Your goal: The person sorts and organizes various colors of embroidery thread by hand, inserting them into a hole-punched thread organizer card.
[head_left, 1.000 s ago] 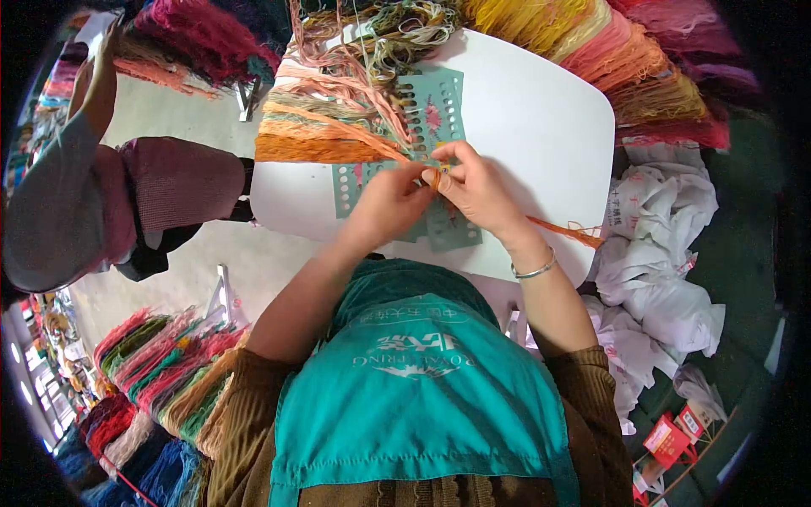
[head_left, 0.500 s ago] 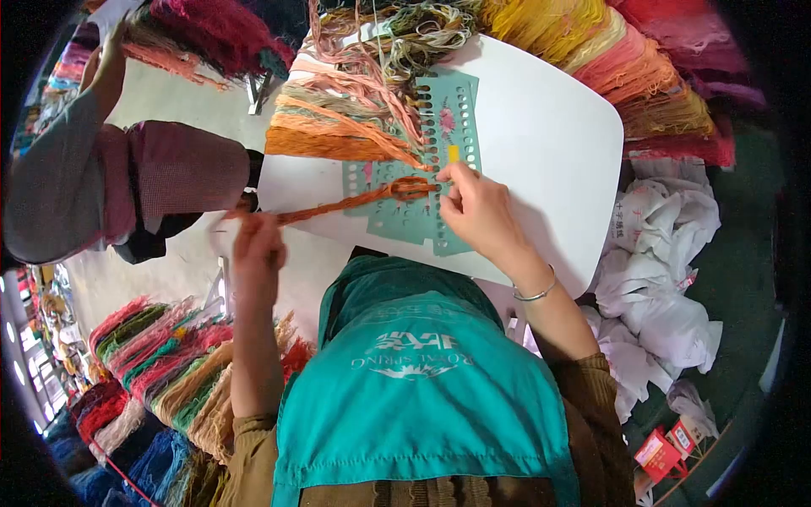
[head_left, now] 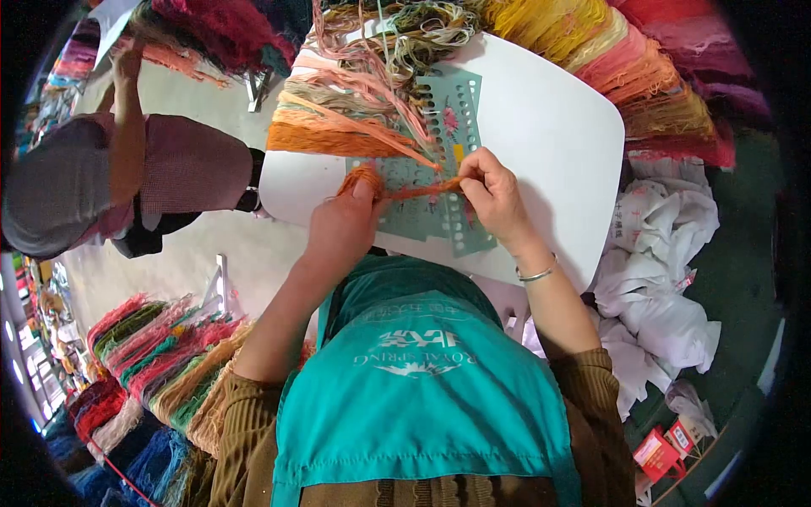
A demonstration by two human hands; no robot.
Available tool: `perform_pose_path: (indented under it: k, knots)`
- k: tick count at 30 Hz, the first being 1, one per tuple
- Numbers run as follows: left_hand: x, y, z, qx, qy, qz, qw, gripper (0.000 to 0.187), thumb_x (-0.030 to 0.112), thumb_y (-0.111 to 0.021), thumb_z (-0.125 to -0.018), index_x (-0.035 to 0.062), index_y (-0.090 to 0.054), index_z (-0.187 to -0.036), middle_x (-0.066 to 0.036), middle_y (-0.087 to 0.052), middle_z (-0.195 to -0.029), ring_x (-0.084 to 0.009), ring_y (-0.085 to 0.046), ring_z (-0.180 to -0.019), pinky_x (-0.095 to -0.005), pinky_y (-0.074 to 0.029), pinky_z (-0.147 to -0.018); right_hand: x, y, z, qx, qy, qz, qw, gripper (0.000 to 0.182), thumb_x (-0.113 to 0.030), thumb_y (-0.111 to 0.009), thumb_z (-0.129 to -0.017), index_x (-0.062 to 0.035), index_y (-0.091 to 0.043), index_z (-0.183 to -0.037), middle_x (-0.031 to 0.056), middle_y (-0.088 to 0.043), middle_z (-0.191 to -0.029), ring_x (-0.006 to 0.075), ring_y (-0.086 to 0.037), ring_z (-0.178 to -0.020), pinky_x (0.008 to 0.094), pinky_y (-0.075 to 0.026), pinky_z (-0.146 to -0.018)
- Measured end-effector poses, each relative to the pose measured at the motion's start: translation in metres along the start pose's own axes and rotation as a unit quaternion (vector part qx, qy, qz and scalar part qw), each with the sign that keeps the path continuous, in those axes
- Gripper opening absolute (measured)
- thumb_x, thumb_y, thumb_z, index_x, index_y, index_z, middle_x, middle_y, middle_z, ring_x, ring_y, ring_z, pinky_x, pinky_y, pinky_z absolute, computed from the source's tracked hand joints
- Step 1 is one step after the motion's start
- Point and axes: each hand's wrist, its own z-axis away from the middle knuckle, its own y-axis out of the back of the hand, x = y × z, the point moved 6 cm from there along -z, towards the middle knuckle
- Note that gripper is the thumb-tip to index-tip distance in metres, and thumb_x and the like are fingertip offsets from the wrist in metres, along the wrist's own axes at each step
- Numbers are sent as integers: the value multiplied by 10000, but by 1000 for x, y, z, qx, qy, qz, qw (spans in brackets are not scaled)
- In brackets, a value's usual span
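My left hand [head_left: 345, 221] is closed round a bunched part of the rust-orange thread [head_left: 414, 193] over the table's near left part. The thread stretches across to my right hand [head_left: 500, 196], whose thumb and index finger pinch it near the card's edge. Beneath lie green cards [head_left: 463, 135] with punched holes along their sides and printed pink flowers; they overlap, and my hands partly cover them. Peach, pink and orange thread bundles [head_left: 338, 135] run leftward from the holed edge. A small yellow mark [head_left: 459, 154] sits on the card just above my right fingers.
The white table [head_left: 549, 110] has a tangled heap of olive and beige thread [head_left: 422, 38] at its far side. Coloured skeins [head_left: 650, 68] hang beyond it and at lower left [head_left: 169, 363]. White bags [head_left: 667, 279] lie at right. Another person [head_left: 127, 177] stands at left.
My left hand has come in from the far left to the cards, gathering the thread into a bunch. My right hand has shifted slightly right. The other person's arm has moved.
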Motion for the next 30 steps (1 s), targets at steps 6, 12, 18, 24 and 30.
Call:
perform_pose_path:
  k: [6, 12, 18, 24, 30]
  knots:
    - [-46, 34, 8, 29, -17, 178, 984, 227, 212, -655, -925, 39, -623, -1069, -153, -691, -840, -268, -668, -714, -385, -501, -619, -22, -20, 9, 23, 154, 408, 900, 262, -208, -701, -764, -75, -557, -938, 96, -602, -838, 296, -627, -695, 424, -505, -591]
    - [-145, 59, 86, -41, 259, 333, 906, 236, 197, -633, -952, -27, -655, -1023, -99, -691, -791, -121, -594, -564, -275, -447, -496, -16, -18, 9, 64, 121, 425, 895, 369, -249, -739, -744, -94, -562, -1027, 127, -598, -927, 330, -637, -746, 456, -525, -617]
    - [-106, 80, 83, 118, 114, -138, 977, 198, 161, -686, -891, 49, -650, -1051, -130, -665, -916, -303, -680, -788, -405, -539, -670, -14, -10, 14, 97, 111, 287, 947, 351, -107, -744, -740, -58, -574, -1043, 107, -593, -889, 241, -575, -665, 364, -484, -579]
    - [28, 15, -19, 62, -66, 235, 968, 107, 100, -684, -833, 9, -659, -881, -144, -643, -886, -293, -666, -789, -390, -517, -660, -10, -5, 16, 129, 109, 225, 959, 296, 5, -688, -751, -37, -578, -1022, 96, -588, -868, 194, -541, -654, 324, -473, -587]
    - [53, -15, -54, 23, -8, 207, 978, 140, 162, -697, -828, 31, -674, -869, -161, -682, -867, -323, -674, -781, -410, -520, -677, -8, -6, 17, 144, 117, 259, 948, 276, -13, -653, -754, -57, -573, -1015, 118, -623, -887, 277, -646, -770, 408, -532, -647]
